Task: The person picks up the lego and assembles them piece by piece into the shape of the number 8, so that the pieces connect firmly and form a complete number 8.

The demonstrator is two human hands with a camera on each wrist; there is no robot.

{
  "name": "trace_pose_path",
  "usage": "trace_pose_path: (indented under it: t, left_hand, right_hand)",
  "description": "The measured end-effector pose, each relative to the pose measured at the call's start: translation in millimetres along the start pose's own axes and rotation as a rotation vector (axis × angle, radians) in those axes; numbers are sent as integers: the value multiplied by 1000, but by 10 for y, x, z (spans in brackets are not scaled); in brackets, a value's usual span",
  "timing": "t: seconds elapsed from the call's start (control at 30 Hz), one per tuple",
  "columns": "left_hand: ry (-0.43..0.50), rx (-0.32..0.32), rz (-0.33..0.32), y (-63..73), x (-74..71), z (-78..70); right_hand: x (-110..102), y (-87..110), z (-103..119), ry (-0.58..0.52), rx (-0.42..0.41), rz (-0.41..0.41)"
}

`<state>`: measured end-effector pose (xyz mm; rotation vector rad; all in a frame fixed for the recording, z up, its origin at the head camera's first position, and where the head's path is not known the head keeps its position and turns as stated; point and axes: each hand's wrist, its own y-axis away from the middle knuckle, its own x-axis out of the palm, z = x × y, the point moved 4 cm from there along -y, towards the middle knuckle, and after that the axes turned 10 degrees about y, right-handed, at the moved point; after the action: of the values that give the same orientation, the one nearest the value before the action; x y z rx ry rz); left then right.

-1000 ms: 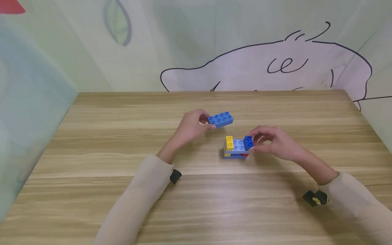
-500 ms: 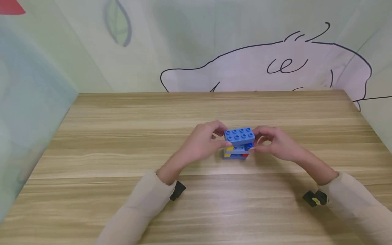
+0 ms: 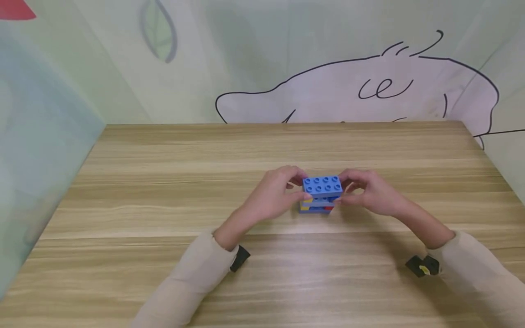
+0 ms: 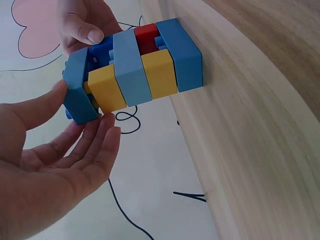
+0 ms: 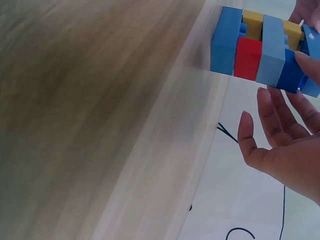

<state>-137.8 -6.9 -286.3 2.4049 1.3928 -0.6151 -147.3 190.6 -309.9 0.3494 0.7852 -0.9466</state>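
A small stack of toy building bricks stands on the table. At its top is a long blue brick [image 3: 322, 186], which my left hand [image 3: 279, 193] pinches by its left end between thumb and fingers. In the left wrist view, a narrow gap with studs shows between this blue brick [image 4: 80, 90] and the upper yellow brick [image 4: 106, 89]. My right hand [image 3: 369, 193] holds the small dark blue brick [image 5: 290, 72] at the stack's right side. Below lie a light blue brick [image 4: 131, 67], another yellow brick [image 4: 160, 74], a red brick [image 5: 247, 57] and the bottom blue brick [image 4: 180, 55].
The wood-grain table [image 3: 262, 273] runs back to a wall [image 3: 262, 54] with line drawings. Dark straps [image 3: 239, 258] hang at the sleeve cuffs.
My left hand has carried the long blue brick rightward and toward me, from behind the stack to its top. It then shifted slightly right and lower. My right hand has stayed in place.
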Motion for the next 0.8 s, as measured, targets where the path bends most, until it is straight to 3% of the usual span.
trace_pose_path:
  t: [0.37, 0.8]
  left_hand:
    - [-27, 41, -5, 14, 16, -5]
    - [-41, 45, 4, 1, 26, -23]
  right_hand:
    - [6, 23, 22, 54, 11, 5]
    - [7, 9, 42, 70, -45, -18]
